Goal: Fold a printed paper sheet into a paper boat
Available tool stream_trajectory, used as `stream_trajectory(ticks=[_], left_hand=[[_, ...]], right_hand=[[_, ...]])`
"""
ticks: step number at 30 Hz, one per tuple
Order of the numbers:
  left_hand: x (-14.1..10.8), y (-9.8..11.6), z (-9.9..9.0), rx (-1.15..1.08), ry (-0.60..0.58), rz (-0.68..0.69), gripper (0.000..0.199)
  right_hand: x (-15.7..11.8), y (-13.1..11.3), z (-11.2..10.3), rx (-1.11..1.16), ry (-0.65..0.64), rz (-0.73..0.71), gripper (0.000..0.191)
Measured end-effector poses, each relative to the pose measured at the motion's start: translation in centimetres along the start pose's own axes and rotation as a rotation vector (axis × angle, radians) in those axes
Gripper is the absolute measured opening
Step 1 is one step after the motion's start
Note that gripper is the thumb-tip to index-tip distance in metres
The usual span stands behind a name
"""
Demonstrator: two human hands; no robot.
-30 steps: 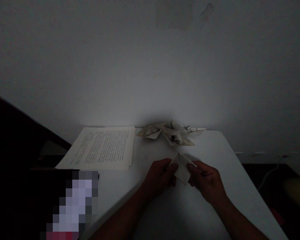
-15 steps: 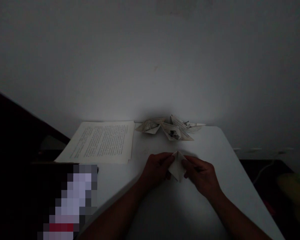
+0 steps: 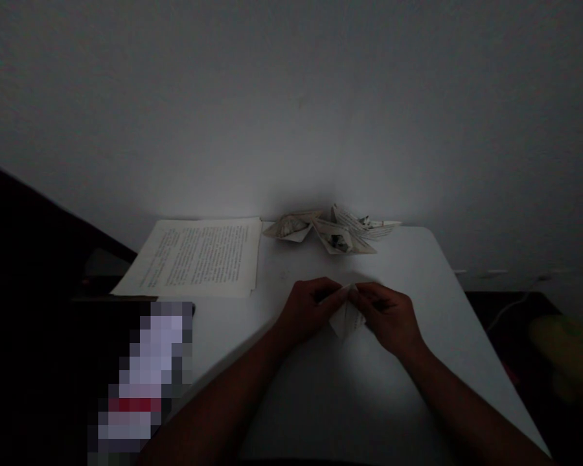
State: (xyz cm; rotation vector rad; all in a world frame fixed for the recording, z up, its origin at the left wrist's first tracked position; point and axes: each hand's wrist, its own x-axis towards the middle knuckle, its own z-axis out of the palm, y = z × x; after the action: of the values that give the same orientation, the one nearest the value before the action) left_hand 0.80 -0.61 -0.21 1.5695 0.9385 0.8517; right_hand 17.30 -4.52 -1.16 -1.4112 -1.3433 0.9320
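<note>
Between my hands is a small piece of folded paper (image 3: 344,321), diamond-like, with print showing on its right part. My left hand (image 3: 311,303) pinches it from the left, thumb near the top corner. On the other side my right hand (image 3: 387,315) grips it, its thumb close to the left one at the top. The fingers behind the paper are mostly hidden. Beyond the hands, three folded paper boats stand by the wall: a left boat (image 3: 291,228), a middle boat (image 3: 340,241) and a right boat (image 3: 369,225).
A stack of printed sheets (image 3: 189,259) lies at the back left of the white table (image 3: 291,401). The wall (image 3: 291,116) rises right behind the table. A blurred-out object (image 3: 146,362) sits by the left edge, and a yellowish thing (image 3: 568,356) lies low on the right.
Both thumbs have moved together to the top of the folded paper, which now shows print on its right part. The view has tilted slightly, so the table appears higher.
</note>
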Motion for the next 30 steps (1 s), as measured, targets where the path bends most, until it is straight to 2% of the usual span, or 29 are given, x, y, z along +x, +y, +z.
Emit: stream_trajectory(ticks=[8,15,21,24,30], left_hand=[[0.08,-0.17,0.05,-0.075,0.024,0.0,0.023],[0.24,-0.21,0.01,-0.15,0.052,-0.017,0.025],[0.36,-0.12,-0.02,-0.151,0.135,-0.029,0.026],[0.33,-0.2,-0.02,-0.126,0.205,-0.017,0.025],[0.15,-0.46,-0.14,-0.114,0.333,0.021,0.02]], right_hand=[[-0.29,0.68,-0.35,-0.057,-0.008,-0.008,0.027],[-0.16,0.73,-0.51,-0.072,0.034,-0.082,0.028],[0.09,0.19,-0.38,0.007,0.123,-0.119,0.024],[0.09,0.21,-0.45,0.036,0.173,-0.083,0.023],[0.12,0.61,-0.55,0.134,0.357,0.002,0.028]])
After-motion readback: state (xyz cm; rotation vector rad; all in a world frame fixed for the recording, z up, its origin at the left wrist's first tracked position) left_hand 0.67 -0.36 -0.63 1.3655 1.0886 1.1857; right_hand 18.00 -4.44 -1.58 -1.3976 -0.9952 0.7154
